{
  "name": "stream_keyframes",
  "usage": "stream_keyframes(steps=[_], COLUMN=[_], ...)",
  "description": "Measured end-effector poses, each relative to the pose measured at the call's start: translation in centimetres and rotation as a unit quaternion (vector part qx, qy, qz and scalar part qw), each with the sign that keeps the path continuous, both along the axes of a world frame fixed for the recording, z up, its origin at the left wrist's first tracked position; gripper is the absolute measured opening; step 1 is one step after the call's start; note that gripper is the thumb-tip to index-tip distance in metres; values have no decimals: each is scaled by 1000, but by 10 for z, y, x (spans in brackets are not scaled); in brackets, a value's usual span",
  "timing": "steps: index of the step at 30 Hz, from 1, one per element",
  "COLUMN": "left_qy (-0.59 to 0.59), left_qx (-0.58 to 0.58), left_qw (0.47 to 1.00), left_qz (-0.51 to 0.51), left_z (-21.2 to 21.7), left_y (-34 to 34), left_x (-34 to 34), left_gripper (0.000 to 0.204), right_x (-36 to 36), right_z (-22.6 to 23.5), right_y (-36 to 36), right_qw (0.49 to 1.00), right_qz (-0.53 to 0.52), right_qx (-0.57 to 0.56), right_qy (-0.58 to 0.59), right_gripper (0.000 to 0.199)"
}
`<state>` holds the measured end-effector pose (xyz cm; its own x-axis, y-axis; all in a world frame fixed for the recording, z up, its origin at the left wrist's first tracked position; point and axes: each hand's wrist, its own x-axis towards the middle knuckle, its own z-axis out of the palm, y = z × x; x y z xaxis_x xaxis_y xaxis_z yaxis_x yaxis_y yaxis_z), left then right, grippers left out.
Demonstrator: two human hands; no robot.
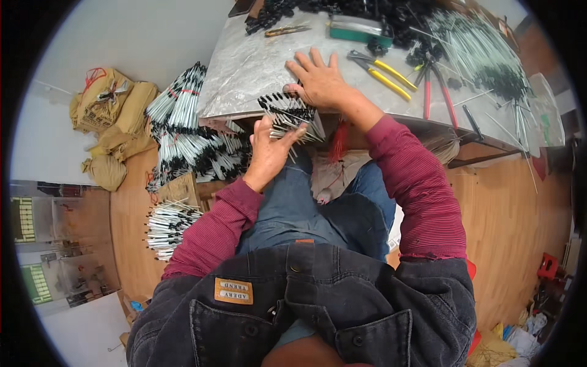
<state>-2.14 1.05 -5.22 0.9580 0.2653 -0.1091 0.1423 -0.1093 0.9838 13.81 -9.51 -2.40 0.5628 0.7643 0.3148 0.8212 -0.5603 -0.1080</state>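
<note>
Black-tipped metal rods (292, 116) lie bunched at the table (244, 73) edge, at twelve o'clock from the lap. Left hand (269, 150) grips them from below, seemingly to catch them; right hand (321, 82) lies open, flat on top, apparently squaring the tips. Yellow-handled pliers (385, 73) rest at two o'clock.

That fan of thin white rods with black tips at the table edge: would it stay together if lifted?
Probably not by itself: the rods lie loose and splayed, pinned by the left hand and right hand. They look thin, stiff and light. Being round, strays would likely roll off the table.
</note>
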Motion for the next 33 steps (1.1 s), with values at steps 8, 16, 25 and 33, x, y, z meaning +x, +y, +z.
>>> stream_keyframes(steps=[8, 16, 25, 33], left_qy=[-217, -355, -370, -407], left_qx=[466, 289, 160, 144], left_qw=[857, 861, 891, 882], left_qz=[-37, -220, -208, -186], left_z=[16, 24, 29, 20], left_y=[5, -9, -41, -70], left_x=[2, 28, 25, 14], left_gripper=[39, 21, 10, 16], right_x=[13, 7, 69, 92], right_z=[-2, 0, 57, 85], right_y=[3, 4, -60, -82], right_qw=[999, 995, 975, 963], right_qz=[-17, 56, -186, -258], right_qx=[-19, 45, 114, -79], right_qy=[-31, -76, -29, 17], right_gripper=[59, 51, 13, 13])
